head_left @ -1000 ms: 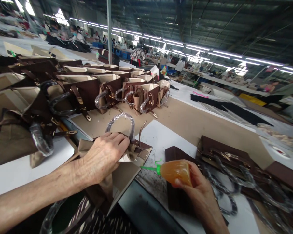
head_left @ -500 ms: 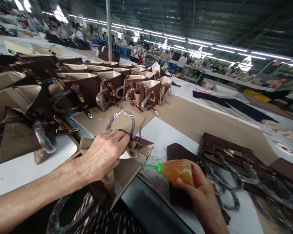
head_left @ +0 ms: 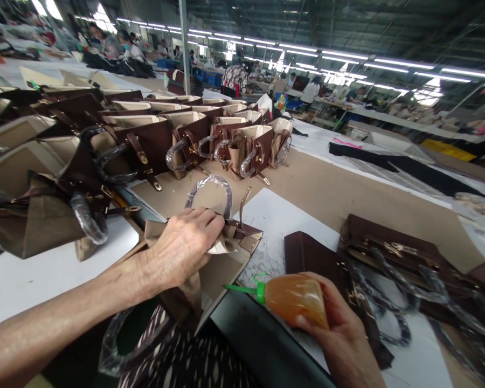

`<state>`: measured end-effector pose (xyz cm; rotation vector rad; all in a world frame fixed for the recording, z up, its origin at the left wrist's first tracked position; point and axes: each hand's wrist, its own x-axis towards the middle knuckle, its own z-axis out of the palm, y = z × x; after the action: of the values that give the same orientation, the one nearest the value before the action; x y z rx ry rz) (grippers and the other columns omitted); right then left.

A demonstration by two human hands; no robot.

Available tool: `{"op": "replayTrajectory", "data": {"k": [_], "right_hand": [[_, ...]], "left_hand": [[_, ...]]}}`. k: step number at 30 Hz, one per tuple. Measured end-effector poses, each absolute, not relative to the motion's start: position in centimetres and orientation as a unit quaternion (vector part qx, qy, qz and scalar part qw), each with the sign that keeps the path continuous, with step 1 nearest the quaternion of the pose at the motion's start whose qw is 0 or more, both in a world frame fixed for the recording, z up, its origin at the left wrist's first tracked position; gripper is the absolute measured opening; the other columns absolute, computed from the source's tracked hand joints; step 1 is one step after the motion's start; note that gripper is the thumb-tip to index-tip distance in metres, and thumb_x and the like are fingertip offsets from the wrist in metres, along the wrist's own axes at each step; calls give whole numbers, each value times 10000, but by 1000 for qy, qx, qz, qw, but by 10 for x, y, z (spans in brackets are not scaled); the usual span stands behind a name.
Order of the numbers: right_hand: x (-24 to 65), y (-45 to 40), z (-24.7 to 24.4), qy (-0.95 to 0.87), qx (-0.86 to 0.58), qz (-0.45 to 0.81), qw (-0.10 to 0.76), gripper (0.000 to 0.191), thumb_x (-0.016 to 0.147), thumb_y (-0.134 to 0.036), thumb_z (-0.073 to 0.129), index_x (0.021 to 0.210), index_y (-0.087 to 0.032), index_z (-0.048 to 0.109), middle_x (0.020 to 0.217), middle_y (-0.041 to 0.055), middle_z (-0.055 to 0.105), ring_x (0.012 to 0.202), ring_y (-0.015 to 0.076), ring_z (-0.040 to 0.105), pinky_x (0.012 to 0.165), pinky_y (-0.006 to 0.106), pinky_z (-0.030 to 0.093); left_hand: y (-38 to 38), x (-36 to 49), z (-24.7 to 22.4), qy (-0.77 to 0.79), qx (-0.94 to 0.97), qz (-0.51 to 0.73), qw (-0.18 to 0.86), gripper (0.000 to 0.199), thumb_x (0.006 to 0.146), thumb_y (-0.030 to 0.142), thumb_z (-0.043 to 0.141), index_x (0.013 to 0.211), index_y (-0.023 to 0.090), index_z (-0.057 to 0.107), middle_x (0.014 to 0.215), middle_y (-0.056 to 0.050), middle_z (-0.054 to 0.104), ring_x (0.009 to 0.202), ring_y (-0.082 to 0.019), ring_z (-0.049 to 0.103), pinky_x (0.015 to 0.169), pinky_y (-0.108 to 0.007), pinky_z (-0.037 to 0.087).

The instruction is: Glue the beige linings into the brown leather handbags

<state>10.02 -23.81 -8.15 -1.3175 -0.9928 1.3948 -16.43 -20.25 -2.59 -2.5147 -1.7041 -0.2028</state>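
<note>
My left hand (head_left: 192,242) is closed on the upper edge of an unfinished brown handbag (head_left: 216,277), which lies tilted at the table's near edge. One plastic-wrapped handle (head_left: 210,188) stands up beyond the knuckles, and another wrapped handle (head_left: 113,345) hangs below on my side. The fingertips are hidden inside the bag's folds. In my right hand (head_left: 335,318) is a squeeze bottle (head_left: 295,299) of amber liquid, held almost level. Its thin green nozzle (head_left: 240,289) points left, with the tip at the beige panel of the bag; contact cannot be made out.
Rows of open brown handbags (head_left: 186,137) stand at the back left. Flat brown bags with wrapped handles (head_left: 392,248) lie at the right. Under the bottle is a dark, smooth block (head_left: 262,339). A metal post (head_left: 185,48) rises behind; people work at distant tables.
The bottle and its nozzle tip have moved left and toward me along the bag's panel. My left hand keeps its grip on the bag. The whole view has shifted slightly.
</note>
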Motion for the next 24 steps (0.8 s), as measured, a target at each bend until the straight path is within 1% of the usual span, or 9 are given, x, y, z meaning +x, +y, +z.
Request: {"op": "replayTrajectory", "data": {"k": [3, 9, 12, 16, 24], "right_hand": [[100, -243, -83, -409, -541, 569, 466, 583, 484, -219, 827, 1016, -244, 590, 917, 17, 687, 799, 212, 644, 704, 246, 521], [99, -254, -81, -422, -552, 586, 417, 605, 498, -299, 818, 1041, -258, 555, 923, 21, 685, 833, 245, 652, 726, 287, 530], [95, -259, -80, -398, -548, 603, 421, 611, 487, -313, 825, 1037, -268, 560, 910, 17, 687, 861, 247, 649, 739, 278, 522], [90, -266, -81, -365, -543, 612, 445, 600, 442, -294, 849, 984, -269, 594, 881, 8, 689, 812, 225, 654, 737, 257, 516], [90, -278, -88, -409, -540, 598, 429, 590, 455, -377, 843, 984, -255, 613, 899, 40, 689, 791, 258, 655, 700, 301, 527]], "left_hand": [[-202, -164, -26, -560, -825, -63, 50, 328, 601, 36, 478, 904, 123, 569, 944, -96, 615, 865, -249, 557, 740, -367, 477], [-203, -164, -28, -559, -825, -64, 59, 307, 605, 39, 479, 888, 129, 559, 905, -82, 607, 836, -243, 551, 721, -361, 472], [-204, -166, -31, -542, -833, -79, 74, 317, 595, 46, 483, 893, 134, 545, 881, -78, 599, 807, -240, 543, 695, -360, 466], [-203, -166, -32, -543, -832, -81, 81, 289, 601, 51, 493, 872, 143, 538, 871, -78, 600, 801, -233, 540, 682, -353, 466], [-202, -164, -32, -548, -828, -91, 80, 283, 629, 35, 484, 886, 127, 556, 879, -81, 603, 811, -236, 545, 691, -359, 469]]}}
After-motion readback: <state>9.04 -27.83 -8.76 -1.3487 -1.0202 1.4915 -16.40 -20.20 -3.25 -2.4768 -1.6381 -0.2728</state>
